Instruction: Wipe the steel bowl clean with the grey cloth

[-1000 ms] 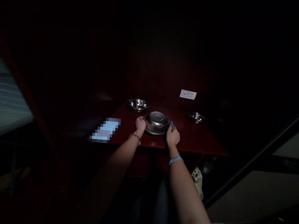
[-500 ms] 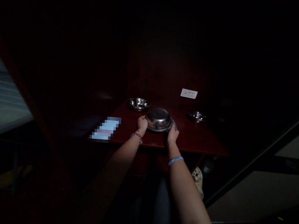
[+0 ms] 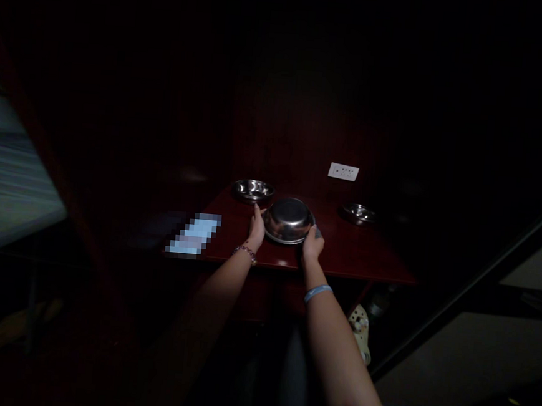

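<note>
In dim light, a steel bowl is held between both my hands over a dark red table, its open side tilted toward me. My left hand presses on its left rim, fingers up along the edge. On the right rim my right hand grips, with a small dark thing, perhaps a cloth, tucked at the fingers. A beaded bracelet circles my left wrist, a light blue band my right.
Two more steel bowls stand on the table, one at the back left and a smaller one at the right. A white socket plate is on the wall behind. A pixelated light patch lies at the table's left edge.
The bowl was upside down with its base up; it has been lifted and turned so its hollow now faces me. Both hands stayed on its rim.
</note>
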